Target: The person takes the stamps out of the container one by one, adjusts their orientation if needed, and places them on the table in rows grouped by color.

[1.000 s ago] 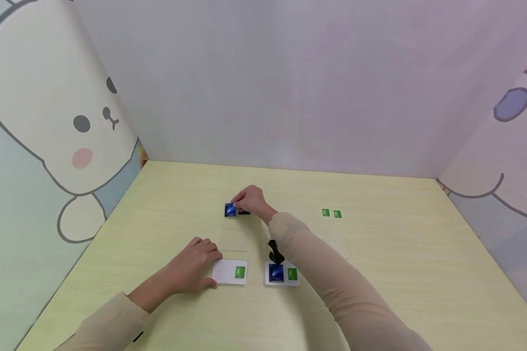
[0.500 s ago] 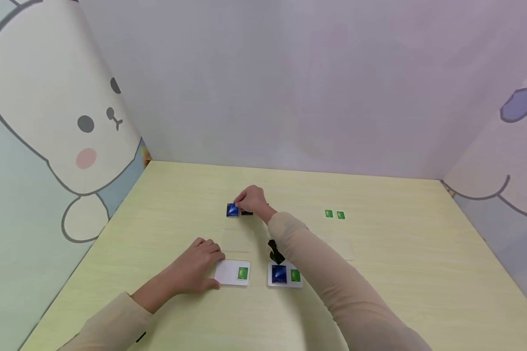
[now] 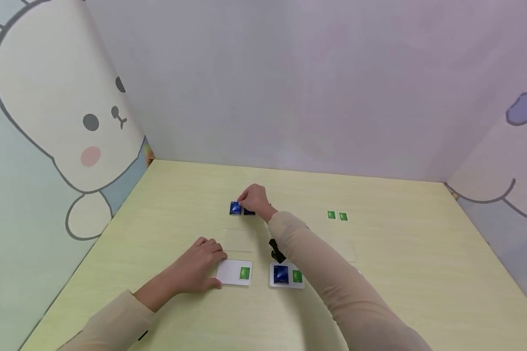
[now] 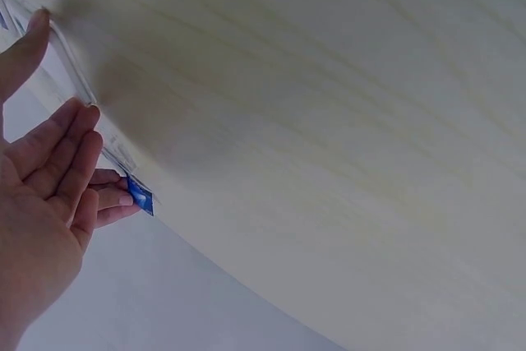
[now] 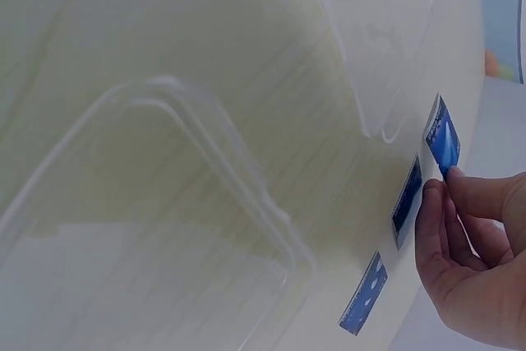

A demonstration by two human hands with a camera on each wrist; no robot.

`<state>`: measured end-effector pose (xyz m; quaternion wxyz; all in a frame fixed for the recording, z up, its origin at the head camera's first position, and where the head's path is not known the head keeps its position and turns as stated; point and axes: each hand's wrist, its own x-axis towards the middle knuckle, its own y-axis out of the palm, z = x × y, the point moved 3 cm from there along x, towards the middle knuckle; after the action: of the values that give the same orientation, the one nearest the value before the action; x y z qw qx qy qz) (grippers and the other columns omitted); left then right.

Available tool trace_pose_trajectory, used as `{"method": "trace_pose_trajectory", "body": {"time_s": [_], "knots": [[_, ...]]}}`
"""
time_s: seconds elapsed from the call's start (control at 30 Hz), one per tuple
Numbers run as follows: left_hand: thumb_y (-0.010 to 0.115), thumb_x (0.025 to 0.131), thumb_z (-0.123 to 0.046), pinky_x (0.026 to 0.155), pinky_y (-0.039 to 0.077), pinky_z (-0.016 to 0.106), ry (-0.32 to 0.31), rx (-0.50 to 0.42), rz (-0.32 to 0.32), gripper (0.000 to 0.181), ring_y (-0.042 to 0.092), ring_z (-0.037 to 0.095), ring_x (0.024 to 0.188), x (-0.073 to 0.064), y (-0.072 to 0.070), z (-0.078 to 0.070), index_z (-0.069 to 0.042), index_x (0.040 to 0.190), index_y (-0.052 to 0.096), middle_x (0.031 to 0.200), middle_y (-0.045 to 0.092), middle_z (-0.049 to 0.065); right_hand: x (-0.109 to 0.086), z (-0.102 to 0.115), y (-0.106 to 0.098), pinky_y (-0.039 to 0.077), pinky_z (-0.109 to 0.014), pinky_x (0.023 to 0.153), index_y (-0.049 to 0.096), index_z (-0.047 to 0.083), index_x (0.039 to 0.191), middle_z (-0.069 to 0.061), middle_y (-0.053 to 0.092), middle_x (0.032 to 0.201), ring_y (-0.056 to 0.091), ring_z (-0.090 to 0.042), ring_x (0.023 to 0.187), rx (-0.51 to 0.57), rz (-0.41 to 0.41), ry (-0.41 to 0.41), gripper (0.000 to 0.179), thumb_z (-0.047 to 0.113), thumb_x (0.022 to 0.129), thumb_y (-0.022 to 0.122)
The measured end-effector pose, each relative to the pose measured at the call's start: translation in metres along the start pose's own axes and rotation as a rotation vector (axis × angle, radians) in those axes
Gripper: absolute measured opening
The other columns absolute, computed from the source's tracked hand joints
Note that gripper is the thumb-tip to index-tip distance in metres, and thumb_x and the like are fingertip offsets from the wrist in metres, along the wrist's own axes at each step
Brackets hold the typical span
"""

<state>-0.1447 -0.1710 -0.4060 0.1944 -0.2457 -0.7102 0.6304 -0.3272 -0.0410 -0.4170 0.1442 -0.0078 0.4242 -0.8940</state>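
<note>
In the head view my right hand [image 3: 255, 199] reaches to the far part of the table. Its thumb and forefinger pinch the near end of a small blue picture card [image 5: 444, 139]. A darker blue card [image 5: 407, 201] lies beside it, and a lighter one [image 5: 363, 293] lies farther along. My left hand [image 3: 193, 268] rests at the left side of a white, round-cornered card [image 3: 230, 271]. The thumb touches its lower corner and the fingertips its upper one, the fingers fairly straight in the left wrist view. That card bears a green square [image 3: 244, 273] on its right half.
To the right lies another white card [image 3: 291, 277] bearing a blue and a green square, partly behind my right forearm. Two small green pieces [image 3: 337, 215] lie at the back right. Clear round-cornered sheets [image 3: 239, 240] lie mid-table. A black strap-like thing [image 3: 277, 251] shows beside the right sleeve.
The head view has shifted slightly, so the scene sits a little farther right. Both hands keep nearly the same places, the right at the blue card and the left at the white card.
</note>
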Motion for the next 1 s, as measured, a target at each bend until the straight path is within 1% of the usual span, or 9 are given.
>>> {"method": "trace_pose_trajectory", "body": {"time_s": [0.27,0.5,0.73,0.87,1.0], "knots": [[0.081,0.072,-0.043,0.093,0.041,0.040,-0.005,-0.008,0.011,0.054,0.056,0.019,0.102,0.000,-0.001,-0.001,-0.008,0.111,0.067,0.108,0.067,0.003,0.001,-0.002,0.000,0.050,-0.037,0.097,0.078,0.008,0.089,-0.008,0.076,0.096,0.065,-0.024,0.104,0.009,-0.002,0.009,0.010,0.014,0.085,0.072],[0.081,0.072,-0.043,0.092,0.041,0.039,-0.002,0.002,0.004,0.053,0.056,0.018,0.101,0.000,-0.001,-0.001,-0.008,0.110,0.067,0.106,0.067,0.002,0.002,-0.002,0.002,0.050,-0.037,0.097,0.078,0.008,0.088,-0.006,0.076,0.093,0.065,-0.023,0.102,-0.017,-0.017,-0.003,0.009,0.015,0.084,0.073],[0.081,0.072,-0.044,0.093,0.041,0.040,-0.005,0.006,-0.001,0.054,0.056,0.018,0.102,0.000,0.001,0.000,-0.009,0.110,0.067,0.106,0.067,0.002,-0.002,0.003,-0.004,0.048,-0.037,0.100,0.078,0.006,0.089,-0.008,0.076,0.092,0.066,-0.025,0.104,-0.006,-0.042,-0.025,0.009,0.012,0.084,0.072],[0.080,0.072,-0.044,0.093,0.041,0.040,-0.006,0.012,0.001,0.054,0.056,0.019,0.102,0.000,0.002,0.001,-0.008,0.110,0.067,0.107,0.067,0.002,-0.006,0.005,-0.008,0.047,-0.037,0.102,0.078,0.006,0.090,-0.008,0.076,0.092,0.066,-0.025,0.104,-0.022,-0.030,-0.031,0.011,0.014,0.085,0.072],[0.080,0.072,-0.044,0.094,0.041,0.041,-0.011,0.010,0.006,0.055,0.056,0.019,0.103,0.000,0.003,0.002,-0.008,0.111,0.067,0.108,0.067,0.003,-0.008,0.002,-0.010,0.049,-0.036,0.099,0.078,0.007,0.092,-0.007,0.076,0.094,0.067,-0.023,0.103,-0.040,-0.009,-0.025,0.012,0.016,0.087,0.071]]}}
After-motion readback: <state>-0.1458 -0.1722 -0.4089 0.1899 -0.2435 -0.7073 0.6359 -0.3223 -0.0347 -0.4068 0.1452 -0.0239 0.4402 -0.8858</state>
